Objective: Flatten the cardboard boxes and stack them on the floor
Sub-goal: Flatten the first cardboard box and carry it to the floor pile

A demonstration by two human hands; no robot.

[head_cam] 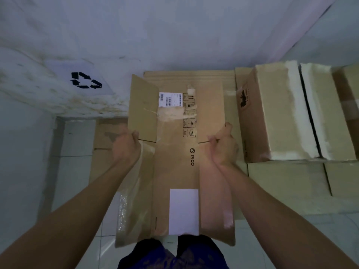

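Left hand (126, 147): fingers curled round the left edge of the flattened box, pinching it where the side panel meets the upper flap.
Right hand (223, 145): closed on the right edge at the same height, thumb on the near face, fingers wrapped behind.
Flattened box (174, 171): held between both hands in front of the body, long way up, its lower end near the person's dark shorts (172, 253); the PICO mark and handling symbols face the camera.
Labels: a barcode sticker (167, 99) near the top, a blank white label (183, 211) near the bottom.
Tape: torn clear strips cling to the flaps.
Floor pile (108, 144): flat cardboard lies on the pale tiles behind the held box, partly hidden by it.
Upright boxes (281, 113): still assembled, standing just to the right, against the wall.
Recycling sign (85, 80): black arrows on white paper, on the stained wall to the left.
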